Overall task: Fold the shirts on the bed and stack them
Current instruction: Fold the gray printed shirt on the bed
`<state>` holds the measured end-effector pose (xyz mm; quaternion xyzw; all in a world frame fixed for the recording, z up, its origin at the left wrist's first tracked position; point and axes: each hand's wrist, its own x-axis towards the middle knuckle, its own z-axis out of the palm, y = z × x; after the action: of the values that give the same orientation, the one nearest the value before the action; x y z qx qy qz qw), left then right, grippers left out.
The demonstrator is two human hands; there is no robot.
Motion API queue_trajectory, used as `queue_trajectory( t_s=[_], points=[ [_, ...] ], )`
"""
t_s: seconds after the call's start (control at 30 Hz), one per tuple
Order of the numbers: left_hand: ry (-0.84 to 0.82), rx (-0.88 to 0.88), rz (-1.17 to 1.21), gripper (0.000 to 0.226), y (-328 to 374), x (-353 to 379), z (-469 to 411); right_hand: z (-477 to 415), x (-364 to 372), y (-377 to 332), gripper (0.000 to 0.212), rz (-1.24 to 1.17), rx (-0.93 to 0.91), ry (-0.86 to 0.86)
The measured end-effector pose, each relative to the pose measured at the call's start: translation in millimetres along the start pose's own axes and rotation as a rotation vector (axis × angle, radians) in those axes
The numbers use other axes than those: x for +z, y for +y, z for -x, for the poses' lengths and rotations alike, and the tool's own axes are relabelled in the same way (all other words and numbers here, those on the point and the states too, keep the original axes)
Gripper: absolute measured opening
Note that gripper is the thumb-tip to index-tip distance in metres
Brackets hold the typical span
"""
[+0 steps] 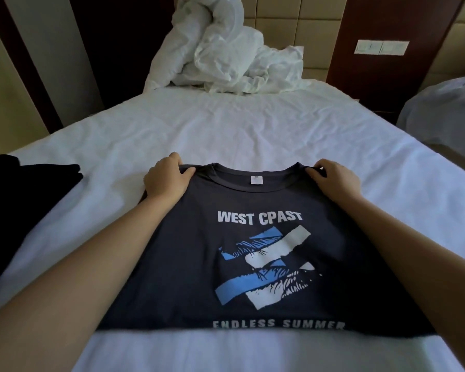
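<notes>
Danger is a crooked fold. Navy shirt (193,264) lies print-up on the near part of the bed (226,130), and left hand (167,178) and right hand (333,181) each pinch a shoulder beside the collar. Uneven pulling may skew it toward the dark clothes (24,189) at the bed's left edge.

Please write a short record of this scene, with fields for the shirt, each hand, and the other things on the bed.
shirt: navy T-shirt, print up, on the bed
left hand: grips one shoulder of it
right hand: grips the other shoulder
bed: wrinkled white sheet
left side: black clothes, apart from the shirt
far end: crumpled white duvet
</notes>
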<state>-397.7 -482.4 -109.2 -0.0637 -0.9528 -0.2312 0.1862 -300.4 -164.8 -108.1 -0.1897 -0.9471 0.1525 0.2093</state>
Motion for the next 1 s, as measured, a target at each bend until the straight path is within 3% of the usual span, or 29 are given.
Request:
queue_trajectory(
  t_s=[0.13, 0.27, 0.4, 0.53, 0.67, 0.8, 0.9, 1.0],
  points=[
    [-0.031, 0.026, 0.080, 0.048, -10, -23, 33, 40, -20, 2, 0.032, -0.127, -0.002, 0.057],
    [-0.010, -0.128, 0.302, 0.041, -35, -62, 96, 118, -48, 12, 0.037, -0.132, 0.097, 0.097],
    [0.033, -0.208, 0.220, 0.036, -51, -98, 173, 196, -80, 6, 0.037, -0.092, 0.330, 0.024],
    [0.012, -0.232, 0.173, 0.044, -41, -119, 225, 257, -97, -11, 0.048, -0.094, 0.359, 0.016],
    [-0.095, -0.335, 0.175, 0.043, -30, -131, 227, 263, -103, -19, 0.048, -0.250, 0.369, 0.041],
    [-0.065, -0.454, 0.479, 0.026, -53, -143, 211, 255, -117, -7, 0.037, -0.536, 0.508, 0.030],
    [-0.122, -0.610, 0.677, 0.015, -71, -155, 215, 262, -128, 5, 0.037, -0.513, 0.588, -0.060],
    [-0.207, -0.569, 0.636, 0.015, -65, -161, 228, 271, -131, 4, 0.036, -0.524, 0.609, -0.128]
  ],
)
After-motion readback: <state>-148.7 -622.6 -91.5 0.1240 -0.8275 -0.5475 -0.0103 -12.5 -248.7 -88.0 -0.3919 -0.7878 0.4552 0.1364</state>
